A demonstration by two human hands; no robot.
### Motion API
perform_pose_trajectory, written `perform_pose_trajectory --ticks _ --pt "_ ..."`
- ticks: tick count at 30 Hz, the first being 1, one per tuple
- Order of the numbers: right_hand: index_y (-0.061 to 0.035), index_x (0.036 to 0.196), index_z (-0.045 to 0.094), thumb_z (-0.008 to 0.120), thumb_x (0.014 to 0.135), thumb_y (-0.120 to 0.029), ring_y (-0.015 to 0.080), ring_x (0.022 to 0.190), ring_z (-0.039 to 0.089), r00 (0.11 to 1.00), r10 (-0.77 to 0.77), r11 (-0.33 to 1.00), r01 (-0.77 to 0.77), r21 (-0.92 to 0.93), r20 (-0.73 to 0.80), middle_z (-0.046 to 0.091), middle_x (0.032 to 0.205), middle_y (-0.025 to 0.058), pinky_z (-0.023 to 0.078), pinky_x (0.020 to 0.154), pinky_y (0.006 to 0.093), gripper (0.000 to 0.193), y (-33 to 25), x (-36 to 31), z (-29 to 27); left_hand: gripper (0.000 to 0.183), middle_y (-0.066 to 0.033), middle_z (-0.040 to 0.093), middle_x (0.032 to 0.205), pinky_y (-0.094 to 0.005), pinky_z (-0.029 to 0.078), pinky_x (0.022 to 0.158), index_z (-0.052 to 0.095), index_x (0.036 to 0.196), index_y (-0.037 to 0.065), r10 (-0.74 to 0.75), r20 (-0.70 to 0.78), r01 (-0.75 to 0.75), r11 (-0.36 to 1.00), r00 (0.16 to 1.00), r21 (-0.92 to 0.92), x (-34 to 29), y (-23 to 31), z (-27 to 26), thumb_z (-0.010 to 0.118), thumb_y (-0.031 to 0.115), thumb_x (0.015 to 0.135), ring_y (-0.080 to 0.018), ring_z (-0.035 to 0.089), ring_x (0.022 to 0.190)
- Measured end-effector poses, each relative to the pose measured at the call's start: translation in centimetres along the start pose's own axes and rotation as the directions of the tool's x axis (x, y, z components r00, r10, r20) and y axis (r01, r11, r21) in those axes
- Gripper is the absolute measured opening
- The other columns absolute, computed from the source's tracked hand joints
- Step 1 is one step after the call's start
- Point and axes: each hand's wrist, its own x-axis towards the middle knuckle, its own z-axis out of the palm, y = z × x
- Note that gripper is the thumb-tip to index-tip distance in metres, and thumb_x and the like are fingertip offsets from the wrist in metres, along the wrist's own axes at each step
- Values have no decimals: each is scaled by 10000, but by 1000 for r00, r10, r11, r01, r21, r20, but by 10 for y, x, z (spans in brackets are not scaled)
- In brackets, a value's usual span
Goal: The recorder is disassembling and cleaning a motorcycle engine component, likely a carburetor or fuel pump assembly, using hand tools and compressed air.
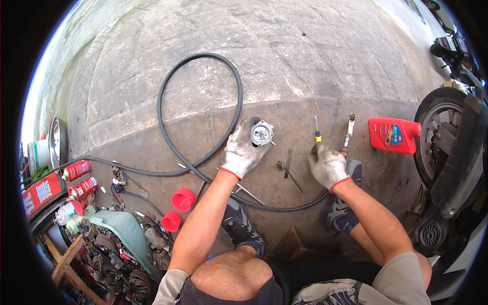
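My gloved left hand is closed around a round silver metal housing with a small stub on its side. Its open face, with parts inside, is turned upward. To the right, my gloved right hand has curled fingers at the handle of a screwdriver, yellow and black, its shaft pointing away from me. The fingers partly hide the handle. Just beside this hand lies a metal ratchet-like tool, its near end close to the glove. Between my hands, a thin flat metal strip lies on the floor.
A black hose loops across the concrete. Right, a red oil bottle stands by a motorcycle wheel. Left are red spray cans, red cups and a heap of metal parts. A wooden block sits between my feet.
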Motion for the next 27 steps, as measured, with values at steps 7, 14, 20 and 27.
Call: perform_pose_trajectory --ticks 7,14,20,27 --pt "-40 1259 526 665 909 -226 408 1032 675 929 67 998 -70 6 -364 600 1194 264 543 857 503 420 6 30 10 652 -185 604 1271 -430 521 982 576 1297 75 4 -68 -1 999 998 45 -5 -6 5 859 258 738 -359 628 1160" --pt "-84 1213 639 588 892 -126 408 1005 682 827 -209 842 424 335 -522 698 1092 212 534 880 487 327 -11 5 3 603 -171 608 1250 -443 534 941 595 1284 124 43 -36 -39 994 998 104 -9 -3 2 837 276 754 -371 629 1127" --pt "-94 1192 665 575 923 -164 379 995 690 878 -277 859 409 309 -392 715 1056 201 535 884 460 292 -52 -11 -16 571 -170 612 1220 -462 533 922 597 1272 155 -18 -31 22 991 999 128 -6 0 7 819 260 756 -385 625 1112" --pt "-96 1199 664 569 943 -178 382 997 689 929 -220 896 314 314 -299 713 1055 208 536 878 467 285 -65 -8 -19 595 -170 599 1242 -471 529 924 574 1298 162 -44 0 44 990 999 134 -6 1 5 809 253 760 -390 616 1127"
